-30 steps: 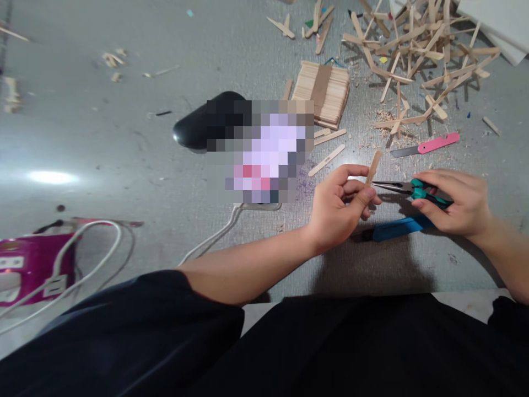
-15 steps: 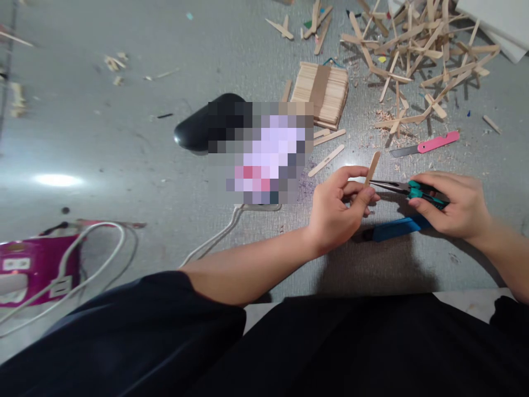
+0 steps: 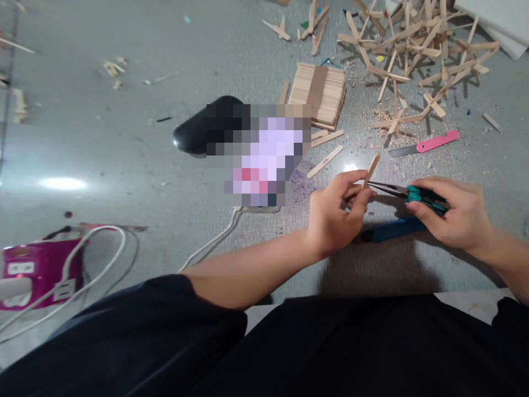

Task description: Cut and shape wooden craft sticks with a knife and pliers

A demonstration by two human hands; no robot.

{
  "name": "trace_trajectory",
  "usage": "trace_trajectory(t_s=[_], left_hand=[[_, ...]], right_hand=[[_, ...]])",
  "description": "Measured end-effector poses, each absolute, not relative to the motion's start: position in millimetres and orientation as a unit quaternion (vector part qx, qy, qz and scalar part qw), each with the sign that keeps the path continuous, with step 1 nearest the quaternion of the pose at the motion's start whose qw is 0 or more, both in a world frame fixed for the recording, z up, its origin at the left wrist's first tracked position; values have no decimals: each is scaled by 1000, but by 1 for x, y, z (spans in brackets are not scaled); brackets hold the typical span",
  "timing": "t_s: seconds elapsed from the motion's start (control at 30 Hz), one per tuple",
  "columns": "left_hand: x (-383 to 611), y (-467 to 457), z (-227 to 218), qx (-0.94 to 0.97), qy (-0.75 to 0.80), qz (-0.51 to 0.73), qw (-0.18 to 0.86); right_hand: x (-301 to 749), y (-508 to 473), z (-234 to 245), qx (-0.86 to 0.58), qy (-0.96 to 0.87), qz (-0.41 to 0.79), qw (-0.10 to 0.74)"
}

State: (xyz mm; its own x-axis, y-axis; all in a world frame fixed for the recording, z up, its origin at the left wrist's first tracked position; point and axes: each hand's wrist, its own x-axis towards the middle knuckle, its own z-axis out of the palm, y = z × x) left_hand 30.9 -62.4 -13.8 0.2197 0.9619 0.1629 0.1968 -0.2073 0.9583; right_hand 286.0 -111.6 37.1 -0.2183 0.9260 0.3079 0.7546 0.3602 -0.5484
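Between the thumb and fingers of my left hand is a wooden craft stick, tilted with its rounded end up. My right hand is wrapped round the green-and-black handles of needle-nose pliers. The plier tips point left and meet the stick just above my left thumb; whether the jaws grip it I cannot tell. Under the pliers a blue-handled cutter lies on the table, partly hidden by my right hand. A pink folding knife with its blade out lies beyond the pliers.
A banded bundle of craft sticks stands beyond my left hand, with loose sticks nearby. Joined sticks pile up at the far right. Left are a black case, a blurred-out phone, a white cable and a magenta power strip.
Both hands stay nearly in place, with the stick and pliers still together. The pliers tilt slightly more downward to the right. The whole view has shifted a little.
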Motion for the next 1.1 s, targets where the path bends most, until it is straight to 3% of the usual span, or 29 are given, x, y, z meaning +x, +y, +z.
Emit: trace_trajectory(t_s=[0.27,0.5,0.7,1.1], left_hand=[[30,-63,-13,651,457,428,430],[33,-60,-16,579,388,448,560],[33,-60,-18,582,394,449,552],[33,-54,2,486,403,382,675]], right_hand=[[284,-114,37,-548,-775,127,289],[286,-113,38,-540,-779,134,290],[286,-113,38,-532,-790,103,289],[290,-108,31,-539,-780,126,292]])
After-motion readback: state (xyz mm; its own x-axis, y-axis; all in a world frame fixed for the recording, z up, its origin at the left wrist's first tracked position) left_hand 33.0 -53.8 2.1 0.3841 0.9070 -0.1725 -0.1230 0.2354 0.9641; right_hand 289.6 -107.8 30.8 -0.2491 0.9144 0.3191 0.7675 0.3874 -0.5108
